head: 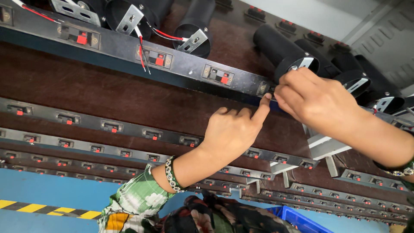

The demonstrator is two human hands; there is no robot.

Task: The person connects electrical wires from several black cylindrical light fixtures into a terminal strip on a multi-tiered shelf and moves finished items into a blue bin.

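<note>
Wiring step at the end of the top metal rail [181,64]: left hand [230,127] pressing one forefinger on it, right hand [312,97] pinching something hidden beside. Next likely needs steady fingertip pressure.

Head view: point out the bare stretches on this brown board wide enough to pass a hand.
The widest free patch is the brown board between the top metal rail and the second rail. It is crowded at the rail's right end, where the left hand and right hand meet, among the black cylinders, and across the packed lower rails.
</note>
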